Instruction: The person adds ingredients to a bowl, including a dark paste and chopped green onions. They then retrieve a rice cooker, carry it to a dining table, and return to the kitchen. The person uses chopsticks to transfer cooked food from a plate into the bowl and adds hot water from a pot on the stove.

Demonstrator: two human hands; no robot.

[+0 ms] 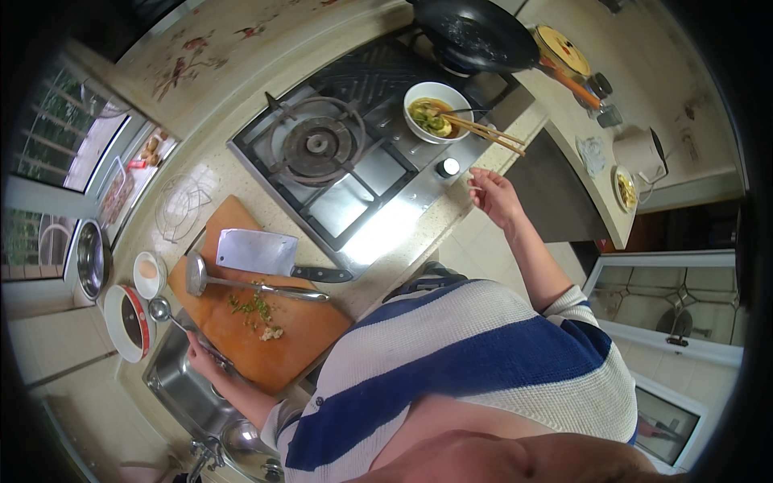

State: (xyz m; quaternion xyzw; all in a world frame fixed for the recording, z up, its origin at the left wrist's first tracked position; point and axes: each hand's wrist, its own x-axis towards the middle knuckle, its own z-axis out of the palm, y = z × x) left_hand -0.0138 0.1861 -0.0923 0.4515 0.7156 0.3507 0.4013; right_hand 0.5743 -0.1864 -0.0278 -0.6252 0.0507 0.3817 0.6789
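Note:
My left hand point(204, 360) grips the handle of a small metal ladle point(159, 309) above the sink's edge. The ladle's bowl is beside a white bowl with a red rim band point(113, 323), which holds dark contents, and a small white bowl point(158, 287) with an egg in it. My right hand point(498, 194) hovers by the stove's front edge, fingers curled; whether something thin is pinched there is unclear. Beyond it, a white bowl point(416, 125) of food in brown liquid stands on the gas stove point(386, 181), with wooden chopsticks point(489, 134) and a dark-handled utensil leaning in it.
An orange cutting board point(241, 344) carries a cleaver point(256, 250), a larger ladle point(253, 286), chopped greens point(252, 308) and pale minced bits. A black wok point(477, 36) sits on the far burner, its wooden handle point(570, 86) jutting right. A steel sink point(193, 386) lies below my left hand.

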